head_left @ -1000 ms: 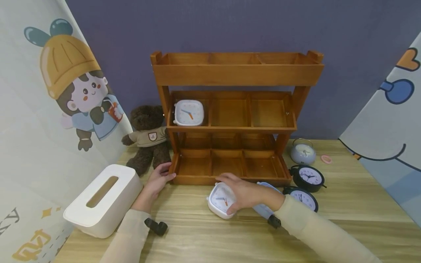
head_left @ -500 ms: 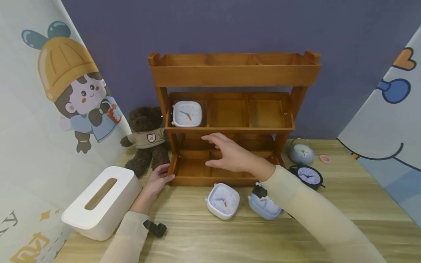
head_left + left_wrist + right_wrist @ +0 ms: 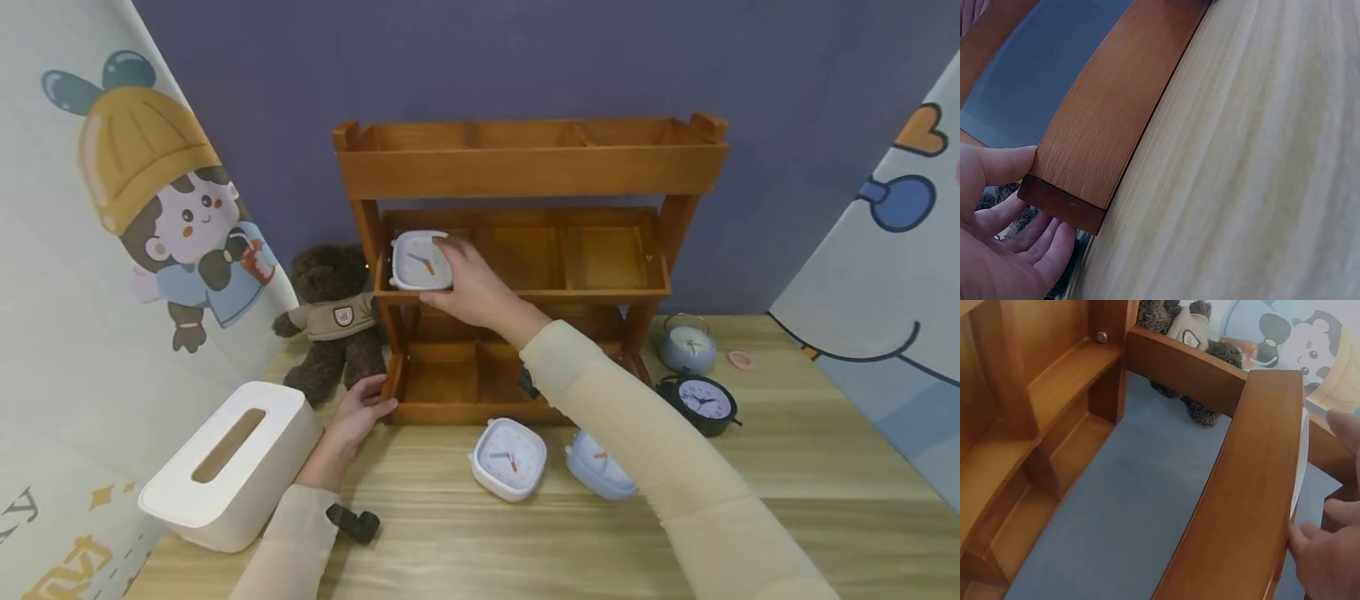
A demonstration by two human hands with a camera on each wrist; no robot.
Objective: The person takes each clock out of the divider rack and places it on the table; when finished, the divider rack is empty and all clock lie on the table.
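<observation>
A white square clock (image 3: 414, 260) leans in the left compartment of the middle tier of a brown wooden shelf (image 3: 532, 171). At its right side is my right hand (image 3: 480, 287), index finger by the upper edge and thumb by the tier's front board. Only a thin white edge of that clock shows in the right wrist view, beside my fingers. My left hand (image 3: 358, 414) holds the shelf's lower left corner; in the left wrist view its thumb and fingers (image 3: 1057, 250) lie about the wooden end. Another white clock (image 3: 509, 458) stands on the table beside a pale blue clock (image 3: 598, 468), partly hidden by my right sleeve.
A white tissue box (image 3: 255, 483) stands at the left, with a brown teddy bear (image 3: 341, 325) behind it. Right of the shelf are a black alarm clock (image 3: 703, 404), a pale round clock (image 3: 687, 346) and a pink ring (image 3: 740, 359). A dark wall rises behind the shelf.
My right hand has left the white clock on the table and moved up and left to the one on the middle tier. The left hand stays at the corner.
</observation>
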